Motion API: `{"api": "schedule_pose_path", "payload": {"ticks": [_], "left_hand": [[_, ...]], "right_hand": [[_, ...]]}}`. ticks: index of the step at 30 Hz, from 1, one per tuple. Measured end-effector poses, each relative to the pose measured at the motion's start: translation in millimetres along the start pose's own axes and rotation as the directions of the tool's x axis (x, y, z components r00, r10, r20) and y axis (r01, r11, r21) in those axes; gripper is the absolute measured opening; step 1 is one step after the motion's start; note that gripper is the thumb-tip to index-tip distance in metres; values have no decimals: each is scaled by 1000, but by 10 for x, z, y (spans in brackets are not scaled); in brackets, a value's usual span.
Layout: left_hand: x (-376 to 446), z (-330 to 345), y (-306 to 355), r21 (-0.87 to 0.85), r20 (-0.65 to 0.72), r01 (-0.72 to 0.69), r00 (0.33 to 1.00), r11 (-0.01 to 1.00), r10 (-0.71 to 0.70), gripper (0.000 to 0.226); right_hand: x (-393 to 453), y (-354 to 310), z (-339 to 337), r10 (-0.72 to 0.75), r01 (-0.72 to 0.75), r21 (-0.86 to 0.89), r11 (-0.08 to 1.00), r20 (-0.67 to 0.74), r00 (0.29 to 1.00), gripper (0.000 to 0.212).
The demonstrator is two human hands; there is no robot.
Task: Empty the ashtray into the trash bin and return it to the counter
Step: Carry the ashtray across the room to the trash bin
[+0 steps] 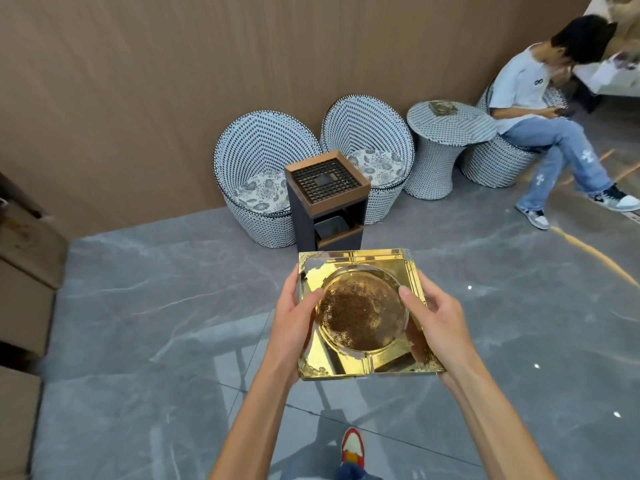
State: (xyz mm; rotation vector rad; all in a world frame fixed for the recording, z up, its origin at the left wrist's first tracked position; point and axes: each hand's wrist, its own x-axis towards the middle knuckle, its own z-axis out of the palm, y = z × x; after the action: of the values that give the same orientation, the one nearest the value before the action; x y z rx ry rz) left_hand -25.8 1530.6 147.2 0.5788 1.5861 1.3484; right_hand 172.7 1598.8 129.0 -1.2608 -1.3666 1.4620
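Note:
A square gold glass ashtray [356,265] with brown ash in its round bowl is held level in front of me, above the floor. My left hand [294,317] grips its left edge, thumb on the rim. My right hand [433,317] grips its right edge the same way. Just beyond the ashtray stands a tall dark trash bin [327,202] with a brown-framed metal grid on top and an open slot in its front. The counter is not in view.
Two woven round chairs [263,157] stand against the brown wall behind the bin. A woven side table [446,133] carries another ashtray. A person sits at the right with legs stretched onto the grey tiled floor [156,306]. Brown cabinets line the left edge.

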Motion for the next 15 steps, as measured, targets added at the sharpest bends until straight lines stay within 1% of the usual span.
{"api": "schedule_pose_path", "payload": {"ticks": [4,8,12,15], "left_hand": [[423,298,66,18,-19,-1,1000,1000,1,59],[879,530,86,-2,-44,-19,999,1000,19,59],[1375,741,106,2,-73,-17,997,1000,17,58],[1787,879,115,-38,-108,-24,994,999,20,53]], "right_hand": [[496,-30,-186,27,-26,-9,1000,15,1000,41],[1007,-61,-313,37,-37,-10,999,27,999,42],[1588,-56,-393,25,-24,-10,1000,67,997,42],[2081,-41,-426,32,-30,-23,999,99,995,39]]}}
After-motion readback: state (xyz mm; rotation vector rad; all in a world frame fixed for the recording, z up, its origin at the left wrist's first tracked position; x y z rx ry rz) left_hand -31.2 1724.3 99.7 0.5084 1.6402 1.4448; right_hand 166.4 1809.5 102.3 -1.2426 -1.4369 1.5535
